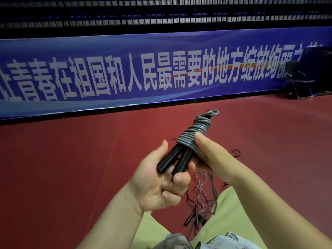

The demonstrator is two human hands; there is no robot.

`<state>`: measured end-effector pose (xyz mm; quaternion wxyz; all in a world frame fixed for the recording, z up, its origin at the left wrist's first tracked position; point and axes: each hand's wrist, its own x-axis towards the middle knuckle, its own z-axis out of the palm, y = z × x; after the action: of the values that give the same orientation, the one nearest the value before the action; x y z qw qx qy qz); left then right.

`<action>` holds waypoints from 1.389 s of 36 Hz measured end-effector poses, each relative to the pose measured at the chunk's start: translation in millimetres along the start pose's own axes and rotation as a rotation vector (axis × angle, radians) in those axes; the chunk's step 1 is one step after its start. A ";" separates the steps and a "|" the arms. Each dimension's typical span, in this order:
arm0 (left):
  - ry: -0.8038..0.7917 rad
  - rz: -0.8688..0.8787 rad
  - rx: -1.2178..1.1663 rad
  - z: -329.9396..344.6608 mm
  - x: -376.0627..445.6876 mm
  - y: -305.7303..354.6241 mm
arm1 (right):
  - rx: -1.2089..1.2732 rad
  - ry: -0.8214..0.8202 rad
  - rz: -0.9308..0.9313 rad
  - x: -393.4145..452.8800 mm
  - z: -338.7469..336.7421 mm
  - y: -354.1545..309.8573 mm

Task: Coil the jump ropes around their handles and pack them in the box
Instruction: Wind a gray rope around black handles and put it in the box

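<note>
A jump rope with two black handles (pixel 177 159) has its grey cord (pixel 193 134) wound in many turns around the handles' upper part, a small loop sticking out at the top. My left hand (pixel 161 178) grips the lower ends of the handles. My right hand (pixel 210 151) holds the coil, thumb pressed on the cord. More loose ropes (pixel 203 200) with black handles lie tangled on the floor between my legs. No box is in view.
I sit on a red sports floor (pixel 71 168). A long blue banner (pixel 125 72) runs along a barrier ahead. A black folding chair (pixel 298 79) stands at the far right. My legs in light green trousers (pixel 231 212) frame the loose ropes.
</note>
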<state>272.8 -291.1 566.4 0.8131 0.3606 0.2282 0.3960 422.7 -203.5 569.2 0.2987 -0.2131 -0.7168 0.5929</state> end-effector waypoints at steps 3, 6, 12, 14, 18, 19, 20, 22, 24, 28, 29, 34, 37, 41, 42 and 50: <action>0.169 0.049 0.030 3.3 -0.4 0.2 | -0.040 0.011 -0.024 3.0 3.6 1.2; 0.291 0.105 0.069 3.0 0.1 -1.0 | -0.137 0.006 -0.033 3.0 5.3 -3.6; 0.552 0.174 0.401 4.4 2.0 -1.3 | -0.162 0.050 0.018 3.7 5.1 5.8; 0.683 0.210 0.604 6.4 3.4 -2.1 | -0.158 0.052 0.019 5.6 4.1 10.8; 0.891 0.239 1.123 2.4 4.8 0.2 | -0.183 0.116 0.039 6.2 7.1 18.3; 0.931 0.246 1.223 1.4 4.4 1.2 | -0.188 0.141 0.052 6.3 7.5 20.5; 0.969 0.250 1.310 0.6 3.6 2.2 | -0.186 0.159 0.060 6.2 8.4 21.8; 1.035 0.232 1.435 1.7 1.8 2.8 | -0.176 0.176 0.058 7.8 8.7 26.2; 1.087 0.197 1.510 4.0 0.6 2.3 | -0.151 0.182 0.075 8.4 9.2 26.1; 1.110 0.163 1.601 6.4 -0.6 1.2 | -0.077 0.149 0.144 1.9 9.4 21.5; 1.096 0.167 1.604 6.2 -0.7 1.1 | -0.077 0.161 0.138 6.2 12.9 20.1; 1.068 0.258 1.539 5.5 1.1 -0.2 | -0.046 0.124 0.115 5.7 10.3 27.8; 1.070 0.303 1.510 6.9 1.6 -2.4 | 0.043 0.166 0.107 0.2 15.0 15.0; 1.033 0.296 1.447 4.7 0.9 -1.5 | 0.086 0.207 0.016 -3.9 17.1 11.7; 1.001 0.280 1.421 3.7 -0.1 -0.1 | 0.100 0.202 0.003 -2.6 15.8 12.7; 0.143 0.102 0.503 -5.7 -9.9 -3.8 | 0.277 0.102 -0.104 -8.1 9.0 10.7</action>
<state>265.2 -298.3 560.7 0.6586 0.5335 0.3578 0.3918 422.0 -213.2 556.2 0.3917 -0.1624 -0.6222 0.6581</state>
